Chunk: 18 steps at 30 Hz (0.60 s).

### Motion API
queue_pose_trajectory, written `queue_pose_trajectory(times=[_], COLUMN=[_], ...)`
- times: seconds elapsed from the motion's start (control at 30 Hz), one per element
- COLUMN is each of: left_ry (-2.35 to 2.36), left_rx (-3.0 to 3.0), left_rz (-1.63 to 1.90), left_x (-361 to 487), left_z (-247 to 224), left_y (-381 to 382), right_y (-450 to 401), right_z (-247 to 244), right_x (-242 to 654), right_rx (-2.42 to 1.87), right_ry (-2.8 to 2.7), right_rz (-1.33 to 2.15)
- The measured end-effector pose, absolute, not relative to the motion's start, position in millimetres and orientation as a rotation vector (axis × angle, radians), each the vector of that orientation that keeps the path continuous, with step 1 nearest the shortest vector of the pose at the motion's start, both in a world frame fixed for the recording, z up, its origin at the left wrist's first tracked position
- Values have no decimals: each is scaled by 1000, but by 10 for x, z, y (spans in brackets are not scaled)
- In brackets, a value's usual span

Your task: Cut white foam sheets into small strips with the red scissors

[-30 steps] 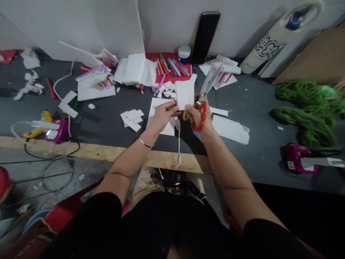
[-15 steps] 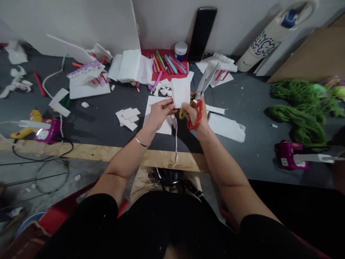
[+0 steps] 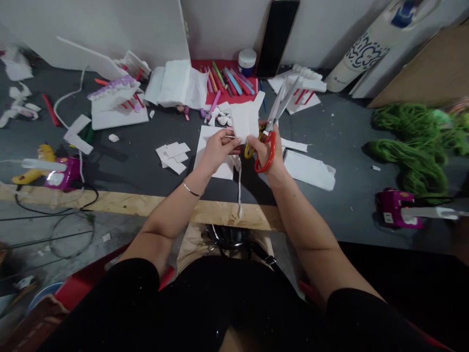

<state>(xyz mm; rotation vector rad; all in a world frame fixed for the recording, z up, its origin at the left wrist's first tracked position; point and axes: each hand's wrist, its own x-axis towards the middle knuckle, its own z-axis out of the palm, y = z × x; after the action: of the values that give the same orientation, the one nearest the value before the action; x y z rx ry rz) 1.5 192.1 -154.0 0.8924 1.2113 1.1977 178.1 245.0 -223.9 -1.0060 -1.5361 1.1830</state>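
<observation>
Above the table's wooden edge (image 3: 146, 204), the left hand (image 3: 220, 149) pinches white paper (image 3: 245, 122) while the right hand (image 3: 270, 154) grips paper and scissors (image 3: 270, 128).

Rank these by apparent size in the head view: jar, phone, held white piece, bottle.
Largest to smallest, counting only what shows:
1. bottle
2. phone
3. held white piece
4. jar

Dark grey tabletop (image 3: 124, 171) | red sheet (image 3: 234, 64) | small white pieces (image 3: 170, 155) | green yarn (image 3: 414, 151) | red stick (image 3: 50, 110) | purple device (image 3: 397, 208), right side
</observation>
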Motion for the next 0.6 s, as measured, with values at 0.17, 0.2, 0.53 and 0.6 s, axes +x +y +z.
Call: queue_pose_trajectory(times=[0.17,0.2,0.53,0.6], left_ry=[1240,1246,1242,1247], left_rx=[879,863,801,795], left_rz=[1214,1221,1173,1156], left_x=[10,7,-46,-53], left_z=[-1570,-1578,-1576,-1562], left_y=[1938,1946,1976,1977], right_y=[2405,2394,2400,2409], right_z=[-2197,-2180,-2173,-2183], right_x=[1750,1737,1678,1677], right_rx=[-987,-978,-998,-1003], right_ry=[-1394,-1394,-1375,-1384], right_rz=[1135,1141,1189,1189])
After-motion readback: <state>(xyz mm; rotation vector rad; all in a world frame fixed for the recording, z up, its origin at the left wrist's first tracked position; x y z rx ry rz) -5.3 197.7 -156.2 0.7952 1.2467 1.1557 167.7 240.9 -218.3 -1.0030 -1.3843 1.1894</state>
